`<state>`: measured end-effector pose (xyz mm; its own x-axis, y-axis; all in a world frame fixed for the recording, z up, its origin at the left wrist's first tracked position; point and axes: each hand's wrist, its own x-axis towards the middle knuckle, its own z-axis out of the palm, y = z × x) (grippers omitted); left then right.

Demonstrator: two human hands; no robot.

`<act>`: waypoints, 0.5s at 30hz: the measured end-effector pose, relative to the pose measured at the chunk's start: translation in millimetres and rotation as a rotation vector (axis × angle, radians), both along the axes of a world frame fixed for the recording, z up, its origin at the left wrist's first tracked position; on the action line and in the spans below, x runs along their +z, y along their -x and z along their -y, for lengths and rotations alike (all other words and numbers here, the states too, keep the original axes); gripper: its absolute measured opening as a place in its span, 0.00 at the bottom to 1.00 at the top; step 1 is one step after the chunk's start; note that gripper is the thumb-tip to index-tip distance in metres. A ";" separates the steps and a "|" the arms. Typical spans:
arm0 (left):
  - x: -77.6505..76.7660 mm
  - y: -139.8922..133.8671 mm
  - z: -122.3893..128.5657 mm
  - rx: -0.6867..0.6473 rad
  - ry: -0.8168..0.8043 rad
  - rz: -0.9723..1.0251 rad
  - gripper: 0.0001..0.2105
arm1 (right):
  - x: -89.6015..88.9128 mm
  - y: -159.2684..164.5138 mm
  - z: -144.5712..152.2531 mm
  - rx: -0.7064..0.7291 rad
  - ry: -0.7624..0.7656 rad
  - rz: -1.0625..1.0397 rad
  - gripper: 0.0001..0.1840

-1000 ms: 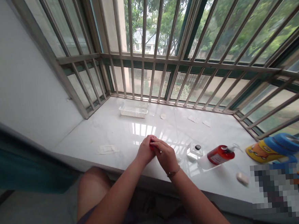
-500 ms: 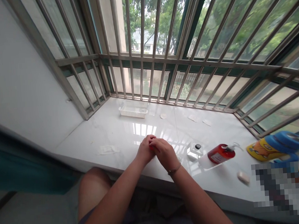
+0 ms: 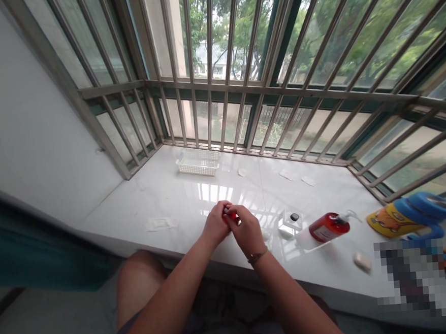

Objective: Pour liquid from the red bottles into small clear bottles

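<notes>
My left hand (image 3: 215,222) and my right hand (image 3: 248,231) meet above the front part of the white ledge. Between their fingers is a small red object with a dark part (image 3: 233,215); most of it is covered, so its kind cannot be made out. The left fingers are curled around it, while the right fingertips pinch it from the other side. To the right of my hands stands a clear, squarish glass bottle with a black top (image 3: 290,225). Beyond that is a red pump bottle (image 3: 326,228).
A white perforated basket (image 3: 198,168) sits near the window bars. Flat whitish pieces (image 3: 162,223) lie on the ledge (image 3: 115,215). Rightward are a pale small block (image 3: 362,262), a yellow and blue cup (image 3: 406,218) and a blurred-out patch (image 3: 410,278).
My right fingers have shifted and opened slightly, so more of the red object and its dark part shows. Both hands remain together in the same place.
</notes>
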<state>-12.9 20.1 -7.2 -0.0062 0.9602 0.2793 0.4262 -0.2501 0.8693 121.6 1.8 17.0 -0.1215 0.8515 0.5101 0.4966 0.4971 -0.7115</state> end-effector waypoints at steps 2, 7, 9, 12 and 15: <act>1.0 0.0 0.5 -0.004 0.006 0.009 0.16 | 0.0 0.2 -1.9 -0.028 0.012 -0.003 0.02; 0.5 1.2 1.1 -0.011 0.033 0.013 0.18 | 3.1 0.3 2.8 -0.089 0.045 -0.023 0.13; 0.0 1.7 1.1 -0.019 0.033 0.025 0.22 | 5.5 0.4 9.5 -0.075 0.068 -0.045 0.19; 0.0 1.8 1.4 -0.042 0.023 0.056 0.23 | 8.4 -0.1 19.4 -0.053 0.110 -0.047 0.21; 0.0 1.3 1.5 -0.042 0.017 0.085 0.22 | 9.0 -1.8 23.8 -0.144 0.106 -0.033 0.15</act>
<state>-14.2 18.6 -7.3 0.0110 0.9646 0.2633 0.3407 -0.2512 0.9060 123.3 -22.0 26.0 0.0213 0.9081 0.4181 0.5327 0.3436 -0.7734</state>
